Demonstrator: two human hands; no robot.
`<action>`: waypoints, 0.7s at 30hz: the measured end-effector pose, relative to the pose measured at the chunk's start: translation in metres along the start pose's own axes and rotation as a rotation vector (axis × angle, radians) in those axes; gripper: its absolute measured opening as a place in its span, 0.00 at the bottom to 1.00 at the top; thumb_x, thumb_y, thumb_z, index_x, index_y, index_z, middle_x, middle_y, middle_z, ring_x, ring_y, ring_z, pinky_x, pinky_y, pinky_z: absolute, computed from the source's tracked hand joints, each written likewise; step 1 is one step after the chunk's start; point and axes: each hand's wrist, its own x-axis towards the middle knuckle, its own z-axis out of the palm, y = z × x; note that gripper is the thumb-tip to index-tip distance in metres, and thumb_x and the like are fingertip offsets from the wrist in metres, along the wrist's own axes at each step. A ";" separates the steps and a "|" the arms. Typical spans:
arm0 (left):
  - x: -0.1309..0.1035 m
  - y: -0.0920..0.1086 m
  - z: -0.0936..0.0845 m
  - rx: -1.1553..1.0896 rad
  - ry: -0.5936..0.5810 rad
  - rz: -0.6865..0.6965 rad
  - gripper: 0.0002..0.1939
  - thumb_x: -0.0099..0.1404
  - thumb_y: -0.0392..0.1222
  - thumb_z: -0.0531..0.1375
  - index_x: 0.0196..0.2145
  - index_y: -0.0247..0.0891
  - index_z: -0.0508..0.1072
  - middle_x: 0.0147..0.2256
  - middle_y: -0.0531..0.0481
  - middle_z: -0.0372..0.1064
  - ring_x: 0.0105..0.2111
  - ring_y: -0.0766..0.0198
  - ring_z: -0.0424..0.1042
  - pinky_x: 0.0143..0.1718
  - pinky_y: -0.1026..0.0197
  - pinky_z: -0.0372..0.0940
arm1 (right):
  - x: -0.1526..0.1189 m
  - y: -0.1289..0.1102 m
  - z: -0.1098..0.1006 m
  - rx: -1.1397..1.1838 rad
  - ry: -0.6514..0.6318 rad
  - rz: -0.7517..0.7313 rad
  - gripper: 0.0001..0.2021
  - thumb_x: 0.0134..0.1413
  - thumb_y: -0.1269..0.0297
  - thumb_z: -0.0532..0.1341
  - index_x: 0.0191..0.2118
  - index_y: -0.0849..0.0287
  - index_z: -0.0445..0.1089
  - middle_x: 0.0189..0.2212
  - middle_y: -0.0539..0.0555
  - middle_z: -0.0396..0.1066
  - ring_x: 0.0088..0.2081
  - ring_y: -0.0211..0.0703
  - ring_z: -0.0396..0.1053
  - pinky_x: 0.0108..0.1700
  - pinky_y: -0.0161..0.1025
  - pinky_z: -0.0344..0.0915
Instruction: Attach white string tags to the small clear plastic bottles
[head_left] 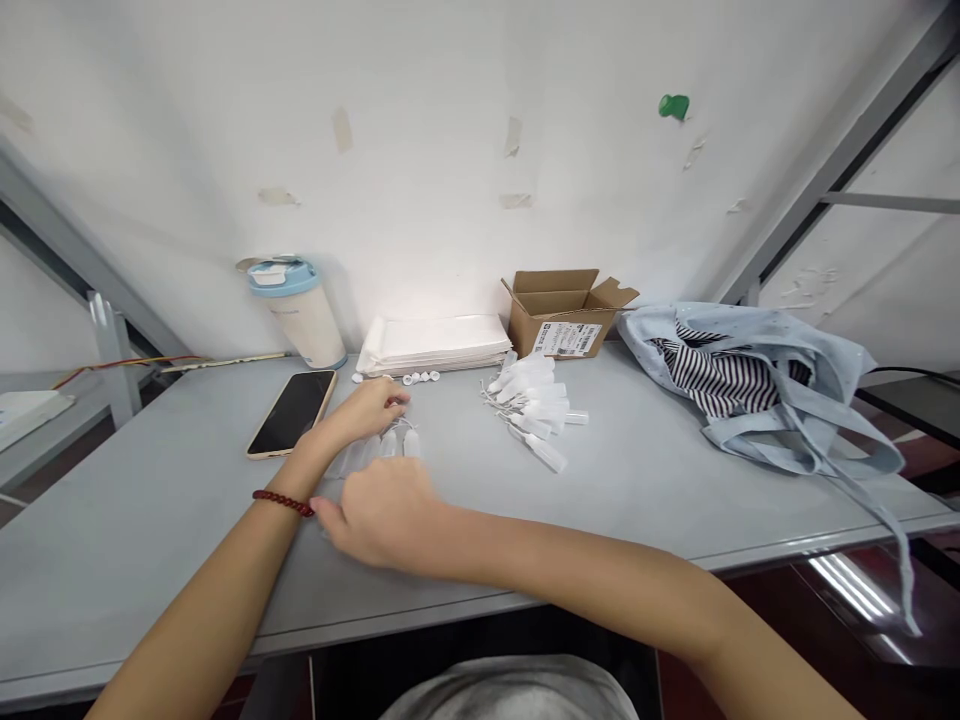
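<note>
Grip of the left hand (369, 408) is narrow, its fingertips resting on a row of small clear plastic tubes (379, 447) lying on the grey desk (637, 480). For the right hand (375, 520), just in front of this row, I cannot tell the grip. A black phone (292, 412) lies to the left.

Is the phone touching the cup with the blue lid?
Apart. The head view shows bare grey table between the phone and the cup behind it.

Both hands low, left hand (365, 409) fingers curled, right hand (382, 518) knuckles up
</note>
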 end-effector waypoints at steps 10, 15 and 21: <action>-0.003 -0.002 -0.009 -0.009 -0.083 -0.113 0.11 0.53 0.44 0.56 0.28 0.39 0.77 0.29 0.47 0.76 0.30 0.57 0.72 0.31 0.61 0.63 | 0.009 0.007 0.011 0.005 -0.086 0.084 0.21 0.56 0.59 0.50 0.38 0.68 0.75 0.33 0.67 0.76 0.38 0.57 0.74 0.35 0.48 0.69; -0.005 -0.004 -0.010 -0.041 -0.086 -0.174 0.11 0.50 0.43 0.58 0.30 0.38 0.78 0.29 0.47 0.76 0.30 0.56 0.73 0.30 0.61 0.64 | -0.001 0.014 0.011 0.027 -0.084 0.080 0.20 0.53 0.59 0.51 0.36 0.69 0.75 0.31 0.67 0.76 0.36 0.57 0.74 0.34 0.47 0.68; -0.004 0.007 -0.012 -0.106 0.002 -0.211 0.11 0.51 0.42 0.58 0.31 0.37 0.76 0.33 0.46 0.76 0.35 0.55 0.74 0.39 0.57 0.66 | -0.024 0.024 -0.004 0.054 -0.052 0.103 0.18 0.54 0.58 0.52 0.27 0.64 0.74 0.25 0.61 0.74 0.29 0.48 0.70 0.28 0.39 0.59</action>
